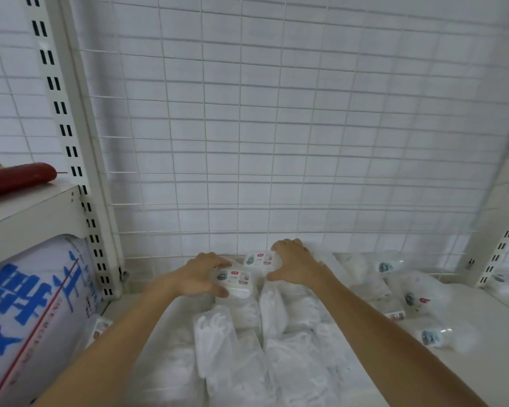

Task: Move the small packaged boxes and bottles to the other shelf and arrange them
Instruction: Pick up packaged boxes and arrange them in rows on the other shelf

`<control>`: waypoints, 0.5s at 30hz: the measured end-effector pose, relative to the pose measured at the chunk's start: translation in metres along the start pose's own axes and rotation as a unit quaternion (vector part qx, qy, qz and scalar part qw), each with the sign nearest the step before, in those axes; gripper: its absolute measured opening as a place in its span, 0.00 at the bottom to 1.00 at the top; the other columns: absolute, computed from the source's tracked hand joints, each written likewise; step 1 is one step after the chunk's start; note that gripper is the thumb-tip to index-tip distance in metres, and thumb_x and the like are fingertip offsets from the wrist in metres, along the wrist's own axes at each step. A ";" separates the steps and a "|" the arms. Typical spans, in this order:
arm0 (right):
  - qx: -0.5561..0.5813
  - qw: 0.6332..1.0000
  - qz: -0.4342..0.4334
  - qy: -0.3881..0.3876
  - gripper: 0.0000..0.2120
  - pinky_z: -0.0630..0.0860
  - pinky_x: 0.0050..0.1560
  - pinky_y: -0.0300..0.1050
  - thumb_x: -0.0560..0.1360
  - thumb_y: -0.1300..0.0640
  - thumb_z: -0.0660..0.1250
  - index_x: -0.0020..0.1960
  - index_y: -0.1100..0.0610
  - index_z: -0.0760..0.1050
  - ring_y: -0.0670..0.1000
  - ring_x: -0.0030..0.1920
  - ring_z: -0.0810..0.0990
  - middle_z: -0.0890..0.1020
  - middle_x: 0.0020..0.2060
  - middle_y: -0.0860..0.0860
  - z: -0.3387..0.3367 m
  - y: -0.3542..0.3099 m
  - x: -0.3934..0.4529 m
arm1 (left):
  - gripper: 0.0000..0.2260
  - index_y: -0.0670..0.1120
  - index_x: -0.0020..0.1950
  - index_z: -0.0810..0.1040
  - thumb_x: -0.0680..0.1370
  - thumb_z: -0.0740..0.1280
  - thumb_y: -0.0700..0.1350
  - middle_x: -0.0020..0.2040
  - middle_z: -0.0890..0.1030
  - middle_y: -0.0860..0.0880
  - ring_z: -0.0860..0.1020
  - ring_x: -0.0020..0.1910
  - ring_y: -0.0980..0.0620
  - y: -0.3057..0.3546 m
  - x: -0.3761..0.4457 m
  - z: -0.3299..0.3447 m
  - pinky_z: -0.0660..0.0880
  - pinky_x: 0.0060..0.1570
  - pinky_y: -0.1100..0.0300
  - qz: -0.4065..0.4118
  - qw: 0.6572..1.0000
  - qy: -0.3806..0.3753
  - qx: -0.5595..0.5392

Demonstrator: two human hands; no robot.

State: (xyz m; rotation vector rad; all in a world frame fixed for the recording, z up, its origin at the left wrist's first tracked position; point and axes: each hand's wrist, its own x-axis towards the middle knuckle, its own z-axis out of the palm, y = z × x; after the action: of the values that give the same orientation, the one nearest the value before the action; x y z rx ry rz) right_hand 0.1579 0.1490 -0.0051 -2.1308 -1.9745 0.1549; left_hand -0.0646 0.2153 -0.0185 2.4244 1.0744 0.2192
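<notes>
The left hand [202, 273] curls its fingers and thumb around a small clear packaged box [235, 282] with a white label, a teal picture and a red mark on its face. Just to its right and slightly farther back, the right hand [297, 264] rests its curved fingers over the top of a second, matching box [259, 259], thumb spread out beneath it. Both boxes sit at the back of the shelf [465, 365], close to the wire grid panel [276, 127]. Below the hands lie white plastic-wrapped packs [247, 348]; to the right of the right hand are scattered clear wrapped bottles [417, 298].
</notes>
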 end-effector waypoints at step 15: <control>0.247 0.940 0.056 0.228 0.30 0.69 0.53 0.40 0.66 0.61 0.76 0.63 0.48 0.69 0.48 0.52 0.72 0.71 0.53 0.43 -0.089 0.156 -0.195 | 0.28 0.49 0.62 0.69 0.66 0.77 0.43 0.54 0.71 0.52 0.72 0.47 0.62 0.143 -0.014 0.034 0.67 0.44 0.77 0.154 0.945 0.272 -0.097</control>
State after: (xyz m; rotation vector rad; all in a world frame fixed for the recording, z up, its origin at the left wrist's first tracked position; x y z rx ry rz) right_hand 0.3135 -0.0630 0.0285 -1.7531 -1.3756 0.1414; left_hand 0.0304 0.1098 0.0214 2.3919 0.8179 1.0985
